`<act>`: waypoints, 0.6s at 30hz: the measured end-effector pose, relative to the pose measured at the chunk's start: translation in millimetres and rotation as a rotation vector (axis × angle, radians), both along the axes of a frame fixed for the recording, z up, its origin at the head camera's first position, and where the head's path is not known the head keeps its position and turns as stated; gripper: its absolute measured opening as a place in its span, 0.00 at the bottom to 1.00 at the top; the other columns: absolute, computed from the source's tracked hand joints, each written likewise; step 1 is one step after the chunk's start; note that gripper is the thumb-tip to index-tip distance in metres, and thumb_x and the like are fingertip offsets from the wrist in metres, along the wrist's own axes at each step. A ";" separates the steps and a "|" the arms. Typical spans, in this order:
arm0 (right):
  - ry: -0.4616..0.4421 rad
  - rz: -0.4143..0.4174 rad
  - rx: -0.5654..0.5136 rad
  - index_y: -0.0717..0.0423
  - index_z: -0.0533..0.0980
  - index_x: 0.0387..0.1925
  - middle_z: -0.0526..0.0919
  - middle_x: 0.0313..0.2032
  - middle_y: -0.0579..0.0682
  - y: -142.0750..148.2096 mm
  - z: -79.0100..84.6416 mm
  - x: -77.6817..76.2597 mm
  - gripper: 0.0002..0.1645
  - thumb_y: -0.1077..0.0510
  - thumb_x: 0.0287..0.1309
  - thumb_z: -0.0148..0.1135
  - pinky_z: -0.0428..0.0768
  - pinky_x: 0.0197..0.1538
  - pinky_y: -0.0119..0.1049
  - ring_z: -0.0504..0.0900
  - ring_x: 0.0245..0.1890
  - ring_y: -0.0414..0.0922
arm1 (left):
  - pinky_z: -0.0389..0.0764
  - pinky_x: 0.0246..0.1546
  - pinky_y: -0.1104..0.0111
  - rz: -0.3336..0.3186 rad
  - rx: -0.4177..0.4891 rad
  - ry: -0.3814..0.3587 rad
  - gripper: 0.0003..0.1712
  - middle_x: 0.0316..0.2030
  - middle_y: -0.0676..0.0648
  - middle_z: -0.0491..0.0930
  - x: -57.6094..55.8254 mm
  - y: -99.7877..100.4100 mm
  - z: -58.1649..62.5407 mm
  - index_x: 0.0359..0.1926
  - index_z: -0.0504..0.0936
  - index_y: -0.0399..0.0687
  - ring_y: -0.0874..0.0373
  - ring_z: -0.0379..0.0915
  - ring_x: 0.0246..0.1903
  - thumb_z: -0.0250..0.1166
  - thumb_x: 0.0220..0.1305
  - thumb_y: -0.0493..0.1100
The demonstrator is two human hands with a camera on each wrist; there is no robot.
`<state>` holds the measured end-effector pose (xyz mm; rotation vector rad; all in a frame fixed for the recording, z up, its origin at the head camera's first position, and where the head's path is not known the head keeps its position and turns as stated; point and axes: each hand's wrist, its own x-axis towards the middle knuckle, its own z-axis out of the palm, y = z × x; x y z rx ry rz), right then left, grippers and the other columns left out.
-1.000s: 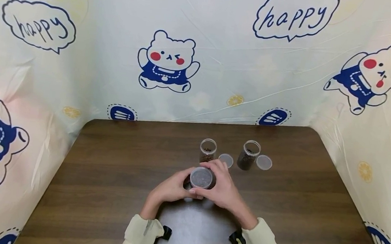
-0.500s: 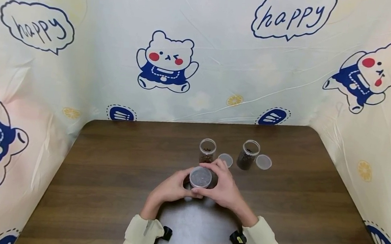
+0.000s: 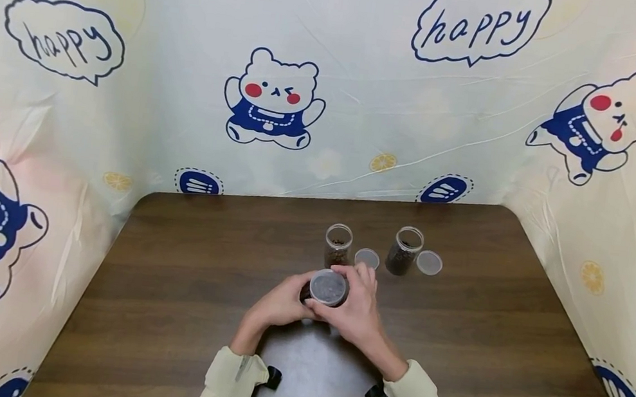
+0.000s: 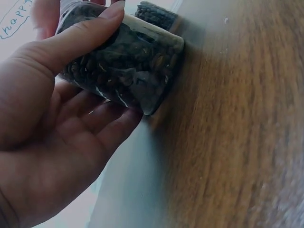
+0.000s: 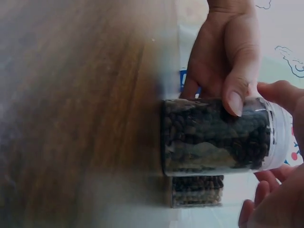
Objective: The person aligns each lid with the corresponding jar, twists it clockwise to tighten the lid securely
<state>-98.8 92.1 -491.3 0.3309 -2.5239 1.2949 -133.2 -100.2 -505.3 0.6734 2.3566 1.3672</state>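
Observation:
A clear jar packed with dark beans stands upright on the brown table between both hands, with its translucent lid on top. My left hand grips the jar's body, thumb across the near side and fingers round the far side, as the left wrist view shows. Around the lid's rim curl the thumb and fingers of my right hand. Just behind stands an uncovered jar of brownish contents, partly hidden by the hands. Another uncovered jar, with dark contents, is farther right.
One loose lid lies between the two rear jars, partly covered by the right fingers. A second loose lid rests right of the farther jar. A printed curtain rises along the table's back and sides.
My right hand has turned clockwise a little round the lid; its thumb has slid left and its wrist inward. The left hand keeps its hold and the rear jars stay put.

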 end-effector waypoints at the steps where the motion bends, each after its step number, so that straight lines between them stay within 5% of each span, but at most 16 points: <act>1: -0.014 0.005 0.001 0.55 0.81 0.54 0.76 0.43 0.53 0.7 0.6 -0.2 0.43 0.45 0.35 0.91 0.68 0.54 0.44 0.69 0.48 0.50 | 0.79 0.62 0.61 0.000 0.000 -0.004 0.39 0.60 0.50 0.84 -0.4 0.3 0.4 0.69 0.77 0.52 0.56 0.79 0.58 0.80 0.57 0.37; 18: -0.235 0.139 -0.004 0.51 0.75 0.64 0.80 0.55 0.47 18.4 1.5 1.6 0.49 0.49 0.40 0.90 0.82 0.58 0.43 0.80 0.54 0.44 | 0.76 0.69 0.59 0.005 0.049 -0.043 0.44 0.64 0.46 0.80 -0.3 -3.0 -1.9 0.71 0.73 0.47 0.51 0.77 0.65 0.82 0.55 0.38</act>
